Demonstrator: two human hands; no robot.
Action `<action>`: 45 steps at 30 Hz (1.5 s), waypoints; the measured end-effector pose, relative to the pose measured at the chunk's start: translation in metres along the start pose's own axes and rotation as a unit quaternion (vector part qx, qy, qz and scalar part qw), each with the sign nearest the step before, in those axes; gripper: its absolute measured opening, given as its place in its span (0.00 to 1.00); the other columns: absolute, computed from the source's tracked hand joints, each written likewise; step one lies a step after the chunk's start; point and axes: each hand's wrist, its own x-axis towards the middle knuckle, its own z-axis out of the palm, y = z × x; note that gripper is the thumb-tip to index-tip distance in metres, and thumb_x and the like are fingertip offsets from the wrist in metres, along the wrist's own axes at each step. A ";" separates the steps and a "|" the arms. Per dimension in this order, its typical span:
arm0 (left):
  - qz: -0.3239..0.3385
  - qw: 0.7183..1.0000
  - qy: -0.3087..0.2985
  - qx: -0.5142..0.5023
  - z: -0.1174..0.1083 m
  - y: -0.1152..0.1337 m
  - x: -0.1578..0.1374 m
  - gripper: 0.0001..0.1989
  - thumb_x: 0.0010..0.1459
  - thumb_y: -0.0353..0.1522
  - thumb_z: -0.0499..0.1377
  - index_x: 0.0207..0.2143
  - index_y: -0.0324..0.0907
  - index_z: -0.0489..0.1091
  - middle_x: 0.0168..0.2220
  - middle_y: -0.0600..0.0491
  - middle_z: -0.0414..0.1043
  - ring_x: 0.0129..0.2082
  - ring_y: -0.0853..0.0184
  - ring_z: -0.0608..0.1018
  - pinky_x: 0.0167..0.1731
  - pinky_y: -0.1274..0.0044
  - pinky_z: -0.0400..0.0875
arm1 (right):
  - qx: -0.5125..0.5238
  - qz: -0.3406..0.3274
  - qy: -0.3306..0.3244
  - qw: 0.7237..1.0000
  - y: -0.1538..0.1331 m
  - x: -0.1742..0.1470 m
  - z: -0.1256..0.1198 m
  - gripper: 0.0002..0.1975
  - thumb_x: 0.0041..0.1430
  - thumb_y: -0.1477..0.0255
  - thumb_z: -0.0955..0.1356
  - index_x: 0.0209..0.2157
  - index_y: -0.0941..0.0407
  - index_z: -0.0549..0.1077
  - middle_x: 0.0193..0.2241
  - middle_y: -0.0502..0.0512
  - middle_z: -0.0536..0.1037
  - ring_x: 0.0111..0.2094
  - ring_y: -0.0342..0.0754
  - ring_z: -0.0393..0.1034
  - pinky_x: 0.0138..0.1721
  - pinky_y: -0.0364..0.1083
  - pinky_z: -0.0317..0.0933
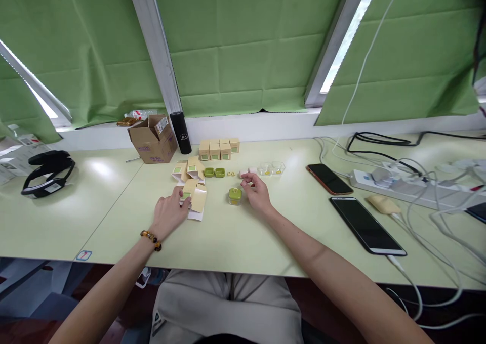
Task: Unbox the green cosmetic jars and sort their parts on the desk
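Observation:
My left hand (170, 211) grips a small open cardboard box (196, 194) with a green label, thumb on the near side and fingers on the left. White paper shows under its raised flaps. My right hand (258, 193) hovers with fingers bent and slightly apart, nothing visible between them. Just left of it stands a small clear container with a green lid (235, 196). Small pale pink pieces (243, 173) lie beyond my right fingertips, partly covered by them. Farther back are two green lids (219, 172), tiny yellow parts (231, 173) and two clear cups (278, 168).
Behind the held box stand two more open boxes (179, 171). Several closed small boxes (214, 150) line the back, beside a black bottle (180, 133) and a large carton (153, 140). Two phones (366, 225), a power strip (402, 189) and cables occupy the right; a black headset (48, 174), the left.

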 end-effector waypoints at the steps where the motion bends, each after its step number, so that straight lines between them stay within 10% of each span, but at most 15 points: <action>1: 0.002 1.000 0.001 0.006 0.000 0.001 0.001 0.14 0.70 0.45 0.49 0.48 0.46 0.62 0.29 0.51 0.79 0.31 0.52 0.81 0.39 0.68 0.63 | 0.000 -0.001 0.000 1.000 0.000 0.000 0.000 0.16 0.61 0.60 0.67 0.47 0.51 0.75 0.39 0.54 0.79 0.46 0.55 0.70 0.51 0.56 0.60; 12: 0.030 0.988 0.067 0.133 -0.017 0.009 0.007 0.20 0.71 0.46 0.45 0.43 0.42 0.68 0.25 0.46 0.78 0.28 0.53 0.80 0.44 0.63 0.62 | -0.001 -0.003 0.002 1.000 -0.008 -0.001 -0.001 0.16 0.60 0.60 0.67 0.47 0.50 0.75 0.40 0.55 0.80 0.48 0.56 0.71 0.53 0.57 0.61; 18: 0.127 0.982 0.138 0.000 -0.017 0.043 0.012 0.10 0.69 0.38 0.51 0.44 0.42 0.68 0.28 0.51 0.76 0.31 0.57 0.79 0.47 0.63 0.61 | -0.015 -0.002 -0.059 0.998 -0.007 0.005 -0.011 0.19 0.48 0.71 0.65 0.44 0.51 0.73 0.40 0.54 0.80 0.47 0.55 0.71 0.50 0.55 0.62; 27: 0.315 0.937 -0.044 -0.147 0.017 0.111 0.032 0.31 0.57 0.28 0.61 0.63 0.45 0.61 0.57 0.40 0.73 0.58 0.48 0.73 0.57 0.57 0.64 | -0.001 0.011 -0.103 0.995 0.005 0.005 -0.013 0.24 0.37 0.73 0.62 0.41 0.50 0.69 0.36 0.50 0.76 0.37 0.50 0.68 0.39 0.49 0.64; 35: 0.235 0.913 -0.100 -0.319 0.031 0.096 0.040 0.28 0.61 0.35 0.64 0.62 0.48 0.63 0.53 0.44 0.77 0.57 0.51 0.75 0.58 0.59 0.68 | 0.003 -0.002 -0.069 0.998 0.003 0.002 -0.009 0.29 0.37 0.75 0.62 0.47 0.51 0.69 0.38 0.52 0.76 0.40 0.52 0.69 0.42 0.51 0.63; 45: 0.128 0.774 -0.100 -0.612 0.029 0.094 0.049 0.33 0.59 0.51 0.67 0.57 0.43 0.60 0.40 0.48 0.78 0.42 0.62 0.80 0.48 0.69 0.72 | -0.023 -0.145 -0.037 0.989 -0.030 -0.017 -0.008 0.30 0.49 0.77 0.65 0.56 0.50 0.64 0.49 0.58 0.74 0.48 0.56 0.71 0.49 0.56 0.65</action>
